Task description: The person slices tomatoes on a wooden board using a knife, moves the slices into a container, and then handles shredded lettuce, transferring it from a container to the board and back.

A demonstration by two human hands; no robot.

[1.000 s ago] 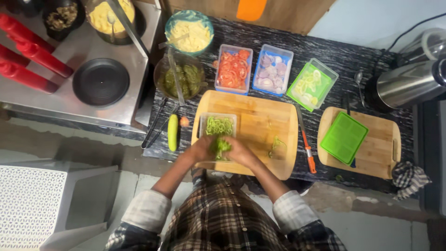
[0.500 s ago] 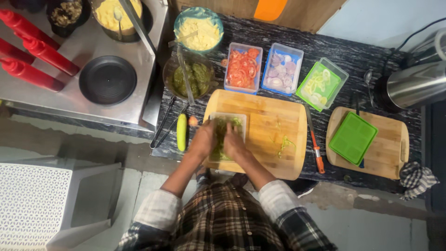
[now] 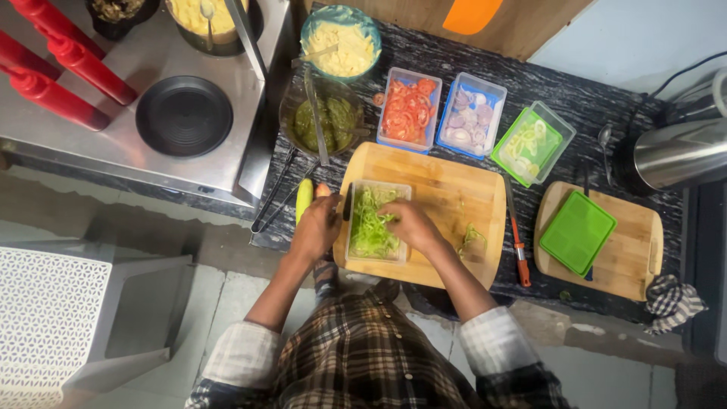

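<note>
Looking straight down from a head-worn camera, the view shows a person in a checked shirt standing at a dark worktop point(image 3: 606, 113). At the far left of the frame stands a white perforated stool point(image 3: 45, 318). Above it, in the upper left, red squeeze bottles point(image 3: 53, 68) lie on a steel unit beside an empty black pan point(image 3: 184, 115). Moving right, a teal bowl of pale yellow food point(image 3: 341, 42) sits at the top, with a glass bowl of dark green sauce point(image 3: 327, 121) below it.

At the centre lies a large wooden cutting board point(image 3: 447, 189). On its left part sits a clear rectangular tub point(image 3: 375, 223), already well filled with shredded green vegetable point(image 3: 369, 227). The left hand point(image 3: 316, 227) is curled against the tub's left edge, apparently steadying it, with a whole green vegetable point(image 3: 304, 198) just beside its fingers. The right hand point(image 3: 409, 226) reaches over the tub's right side with its fingers drawn together onto the shreds; whether it is pinching or pressing them cannot be told. A small heap of loose shreds point(image 3: 471, 238) remains on the board to the right, so most of the shreds appear to be in the tub, with a little left outside.

Further right, along the top, stand a tub of tomato slices point(image 3: 407, 110), a tub of onion slices point(image 3: 469, 113) and a green tub of pale slices point(image 3: 530, 142). An orange-handled tool point(image 3: 519, 250) lies beside the board. At the right, a green lid point(image 3: 579, 231) rests on a smaller wooden board point(image 3: 632, 257), below a steel kettle point(image 3: 678, 151).
</note>
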